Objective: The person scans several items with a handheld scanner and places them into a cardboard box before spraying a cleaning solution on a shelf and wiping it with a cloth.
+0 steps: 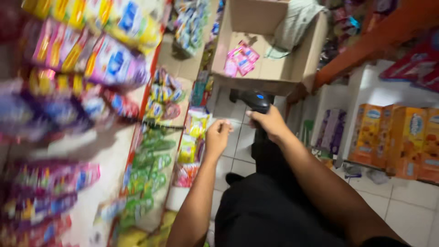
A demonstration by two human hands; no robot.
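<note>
Right hand (270, 122) grip clasps black scanner (254, 99) near cardboard box (292, 68). Left hand (217, 136) clenched, empty, beside shelf (137, 137).

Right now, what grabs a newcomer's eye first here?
The right hand at centre grips a black handheld scanner, held above the white tiled floor. Beside it, the left hand is a loose fist near the shelves of bright snack packets on the left. Ahead lies an open cardboard box holding pink packets.
</note>
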